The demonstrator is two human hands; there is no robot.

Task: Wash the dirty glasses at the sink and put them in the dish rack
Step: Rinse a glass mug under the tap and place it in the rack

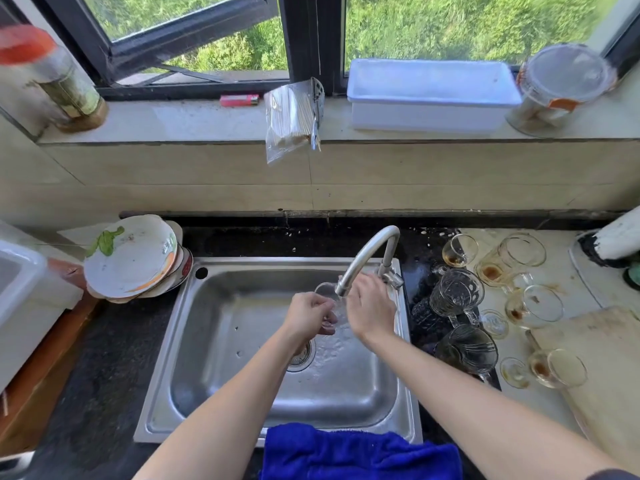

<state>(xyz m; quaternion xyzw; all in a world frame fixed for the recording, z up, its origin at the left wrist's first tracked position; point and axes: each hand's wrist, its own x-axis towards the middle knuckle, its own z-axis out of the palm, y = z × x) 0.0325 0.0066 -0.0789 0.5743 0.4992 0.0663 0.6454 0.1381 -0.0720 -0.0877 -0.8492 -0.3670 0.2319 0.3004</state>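
Observation:
Both my hands hold a clear glass [327,295] over the steel sink [242,341], right under the running faucet [367,258]. My left hand [310,315] grips its near side and my right hand [370,306] covers its right side, so most of the glass is hidden. Water splashes onto the sink floor near the drain [301,356]. Right of the sink, several clear glasses [457,292] lie on a dark rack. Beyond them several dirty glasses [533,306] with brown residue stand and lie on the stained counter.
A stack of dirty plates [131,258] leans at the sink's left corner. A blue cloth [360,452] hangs over the front rim. A cutting board [602,368] lies at the right. The windowsill holds a white tub [433,95], jars and a bag of chopsticks [291,119].

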